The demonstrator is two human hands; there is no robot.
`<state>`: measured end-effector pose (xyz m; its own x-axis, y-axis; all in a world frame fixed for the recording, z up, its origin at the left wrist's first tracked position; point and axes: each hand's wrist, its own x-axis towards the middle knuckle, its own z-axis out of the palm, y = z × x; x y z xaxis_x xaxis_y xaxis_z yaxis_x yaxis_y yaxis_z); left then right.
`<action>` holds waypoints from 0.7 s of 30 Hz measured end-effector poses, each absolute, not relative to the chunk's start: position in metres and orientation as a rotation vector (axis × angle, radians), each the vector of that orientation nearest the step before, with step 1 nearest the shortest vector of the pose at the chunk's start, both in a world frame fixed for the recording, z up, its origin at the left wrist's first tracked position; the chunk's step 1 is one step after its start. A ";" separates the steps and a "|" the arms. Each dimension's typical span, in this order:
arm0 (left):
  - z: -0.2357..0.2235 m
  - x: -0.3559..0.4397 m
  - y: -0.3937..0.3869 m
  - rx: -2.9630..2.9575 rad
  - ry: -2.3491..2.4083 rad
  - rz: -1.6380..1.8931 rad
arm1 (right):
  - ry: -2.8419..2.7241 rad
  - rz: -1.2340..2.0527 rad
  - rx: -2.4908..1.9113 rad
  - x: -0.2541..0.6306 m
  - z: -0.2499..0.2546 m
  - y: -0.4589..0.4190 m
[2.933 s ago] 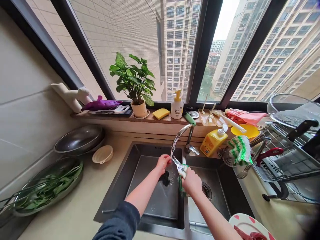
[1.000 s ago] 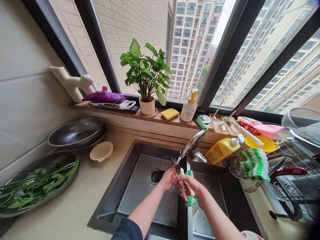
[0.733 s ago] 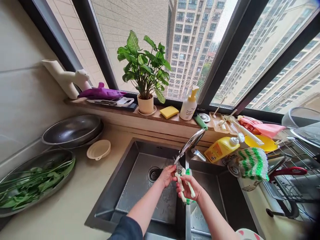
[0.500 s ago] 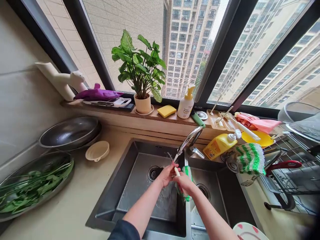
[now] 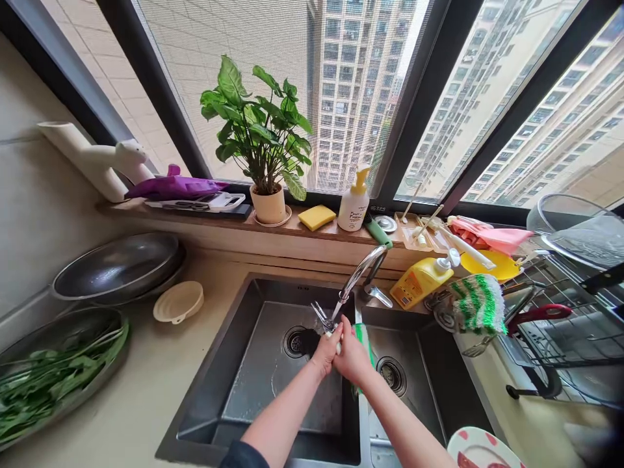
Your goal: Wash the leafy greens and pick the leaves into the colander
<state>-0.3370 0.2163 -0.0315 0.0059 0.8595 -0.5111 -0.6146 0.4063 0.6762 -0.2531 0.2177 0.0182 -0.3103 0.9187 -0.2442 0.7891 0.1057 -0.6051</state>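
Both hands meet over the left basin of the steel sink (image 5: 244,370), just under the curved tap (image 5: 358,273). My right hand (image 5: 351,357) is closed round the white and green handles of a pair of kitchen scissors (image 5: 325,320), whose metal blades point up and left toward the spout. My left hand (image 5: 324,354) is pressed against the scissors beside the right hand, fingers curled on them. A green strip of the handle (image 5: 363,338) shows past my right hand.
A potted plant (image 5: 260,143), yellow sponge (image 5: 316,218) and soap pump bottle (image 5: 353,205) stand on the sill. A yellow detergent bottle (image 5: 419,283) and striped cloth (image 5: 475,302) lie right of the tap. A metal pan (image 5: 114,266), small bowl (image 5: 178,302) and tray of greens (image 5: 53,374) sit left. A dish rack (image 5: 570,325) is right.
The hands have closed together on the scissors and the blades have swung left under the spout. The dark lump held earlier in the left hand is gone. The camera has shifted.
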 end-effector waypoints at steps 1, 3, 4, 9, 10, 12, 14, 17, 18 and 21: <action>-0.031 -0.337 0.221 0.277 1.041 1.178 | -2.235 1.041 -1.636 -0.247 0.022 0.224; -0.027 -0.339 0.234 0.218 1.018 1.200 | -2.301 1.096 -1.598 -0.230 0.031 0.241; -0.024 -0.340 0.241 0.175 1.010 1.228 | -2.303 1.049 -1.659 -0.220 0.035 0.251; -0.019 -0.353 0.262 -0.065 1.078 1.306 | -2.261 0.170 -1.976 -0.182 0.029 0.291; -0.021 -0.354 0.261 -0.093 1.086 1.307 | -2.295 0.063 -1.969 -0.179 0.021 0.294; -0.025 -0.355 0.254 -0.122 1.065 1.309 | -2.351 -0.015 -1.959 -0.175 0.005 0.293; -0.026 -0.355 0.243 -0.146 1.020 1.313 | -2.342 -0.011 -1.966 -0.172 -0.006 0.289; -0.016 -0.353 0.225 -0.130 0.939 1.348 | -2.273 0.144 -1.958 -0.172 -0.002 0.279; -0.010 -0.353 0.219 -0.103 0.907 1.362 | -2.245 0.264 -1.929 -0.174 0.004 0.273; 0.010 -0.351 0.204 0.011 0.858 1.367 | -2.109 0.860 -1.669 -0.185 0.025 0.241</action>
